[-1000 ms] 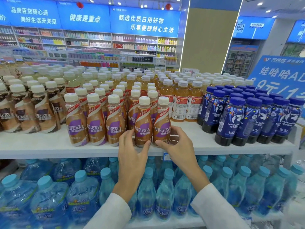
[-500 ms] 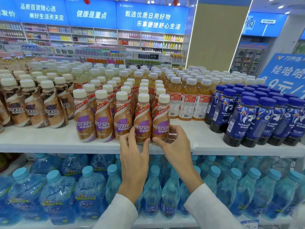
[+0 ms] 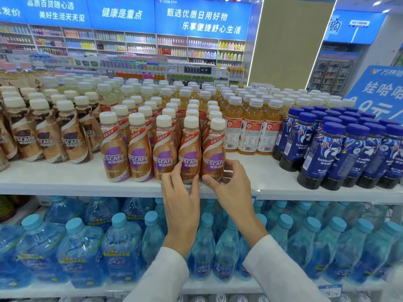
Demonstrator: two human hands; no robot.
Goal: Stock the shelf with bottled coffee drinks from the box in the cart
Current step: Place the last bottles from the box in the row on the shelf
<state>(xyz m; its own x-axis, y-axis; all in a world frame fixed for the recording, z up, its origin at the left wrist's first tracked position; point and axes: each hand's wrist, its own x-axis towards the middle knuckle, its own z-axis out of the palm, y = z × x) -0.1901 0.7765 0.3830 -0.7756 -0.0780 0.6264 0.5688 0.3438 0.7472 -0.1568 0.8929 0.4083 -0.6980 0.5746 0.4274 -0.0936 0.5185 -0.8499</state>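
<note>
Colleague: Where are the coffees?

Me: On the shelf (image 3: 250, 171), in a front row (image 3: 139, 158) of 5 purple-label bottles. My left hand (image 3: 182, 201) pinches the base of the 4th bottle (image 3: 189, 153) between fingers and thumb. My right hand (image 3: 231, 188) wraps the base of the 5th bottle (image 3: 214, 155), thumb in front and fingers curled round its far side. Both bottles stand upright, touching each other, just beside the shelf's front lip. The box and cart are out of view.

Colleague: What could go wrong?

Me: They're tall and narrow, and I've got them low down. A hard sideways shove would probably tip one into its neighbours and topple the row. Drag forward instead and a bottle goes over the lip onto the water bottles (image 3: 122, 247) below.

Colleague: Any room to work with?

Me: Right of the 5th bottle the shelf is bare as far as the dark blue bottles (image 3: 316, 153), with the orange bottles (image 3: 250, 127) set further back. Left is tight: 3 more purple labels close together, then a gap before the brown-label bottles (image 3: 46, 136). Behind is packed with more coffees, so I'd judge rightward the only free way.
</note>
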